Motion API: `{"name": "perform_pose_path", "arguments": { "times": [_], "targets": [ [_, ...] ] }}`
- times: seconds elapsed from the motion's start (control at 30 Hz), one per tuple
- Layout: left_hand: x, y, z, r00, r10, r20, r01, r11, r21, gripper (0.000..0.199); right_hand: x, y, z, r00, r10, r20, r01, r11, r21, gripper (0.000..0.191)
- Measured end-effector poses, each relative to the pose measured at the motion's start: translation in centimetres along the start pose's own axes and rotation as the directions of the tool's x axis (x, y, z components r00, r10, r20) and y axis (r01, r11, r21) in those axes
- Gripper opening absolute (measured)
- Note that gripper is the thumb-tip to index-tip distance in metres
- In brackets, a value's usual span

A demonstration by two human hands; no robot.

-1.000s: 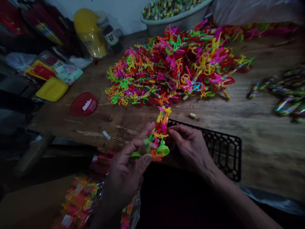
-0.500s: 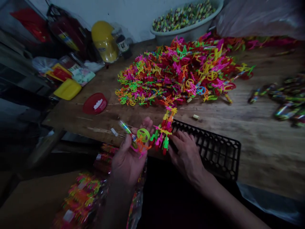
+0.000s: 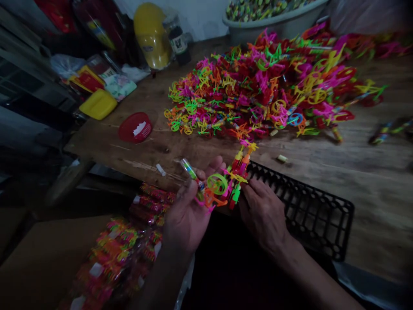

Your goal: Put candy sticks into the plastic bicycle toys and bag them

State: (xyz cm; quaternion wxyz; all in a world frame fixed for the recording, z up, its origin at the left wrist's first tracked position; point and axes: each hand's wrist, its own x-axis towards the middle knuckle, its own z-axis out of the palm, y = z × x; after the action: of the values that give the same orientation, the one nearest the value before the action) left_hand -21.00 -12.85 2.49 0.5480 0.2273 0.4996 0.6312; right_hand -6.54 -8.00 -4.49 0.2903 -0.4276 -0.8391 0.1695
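Observation:
My left hand [image 3: 190, 211] is palm up, its fingers curled round a colourful toy [image 3: 217, 185] with a green ring, orange and pink parts and a clear tube of candy. My right hand [image 3: 264, 211] is beside it at the near end of a black plastic rack [image 3: 303, 206]. Its fingers are bent against a cluster of small toys [image 3: 238, 176] in yellow, pink, green and red that stands at the rack's left end; the fingertips are partly hidden, so its grip is unclear. Behind lies a large heap of similar toys [image 3: 251, 90].
A grey basin [image 3: 277, 26] of small candies stands at the back. On the left are a red dish [image 3: 134, 127], a yellow box [image 3: 98, 104], a yellow helmet [image 3: 152, 36] and a jar [image 3: 179, 43]. Bagged toys [image 3: 112, 254] lie below the table's edge.
The view has shifted, so the table's objects appear larger and mostly farther right. My left hand with its toy is closer to the cluster, covering part of its left side.

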Motion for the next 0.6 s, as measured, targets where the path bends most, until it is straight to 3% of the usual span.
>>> {"name": "perform_pose_path", "arguments": {
  "times": [0.13, 0.23, 0.3, 0.37, 0.43, 0.5, 0.6],
  "targets": [
    [0.4, 0.3, -0.1, 0.998, -0.019, 0.053, 0.027, 0.989, -0.146, 0.018, 0.0, 0.0, 0.2, 1.0, -0.025, -0.009, 0.025, 0.999, -0.028, 0.018],
    [0.7, 0.7, 0.0, 0.999, 0.02, 0.029, -0.015, 0.985, -0.174, 0.018, 0.2, -0.1, 0.4, 0.999, 0.008, 0.032, -0.006, 0.998, -0.067, 0.017],
    [0.5, 1.2, 0.4, 0.99, 0.13, -0.053, -0.134, 0.987, -0.085, 0.014, 0.2, -0.3, 0.2, 0.997, 0.037, 0.072, -0.033, 0.998, -0.062, 0.015],
    [-0.1, 1.8, 1.0, 0.954, 0.263, -0.144, -0.258, 0.965, 0.049, 0.009, 0.0, -0.4, -0.7, 0.994, 0.051, 0.099, -0.05, 0.999, -0.007, 0.013],
    [-1.1, 2.4, 1.8, 0.925, 0.319, -0.207, -0.288, 0.943, 0.168, 0.013, -0.3, -0.5, -2.5, 0.998, 0.037, 0.055, -0.041, 0.997, 0.066, 0.013],
    [-2.2, 2.9, 2.6, 0.94, 0.272, -0.205, -0.221, 0.946, 0.239, 0.02, -0.6, -0.6, -4.9, 0.997, 0.005, -0.073, 0.002, 0.995, 0.104, 0.014],
    [-3.3, 3.2, 3.5, 0.998, 0.035, -0.046, -0.021, 0.958, 0.286, 0.027, -0.3, -0.7, -8.7, 0.962, -0.062, -0.264, 0.089, 0.992, 0.093, 0.022]
  ]
}}
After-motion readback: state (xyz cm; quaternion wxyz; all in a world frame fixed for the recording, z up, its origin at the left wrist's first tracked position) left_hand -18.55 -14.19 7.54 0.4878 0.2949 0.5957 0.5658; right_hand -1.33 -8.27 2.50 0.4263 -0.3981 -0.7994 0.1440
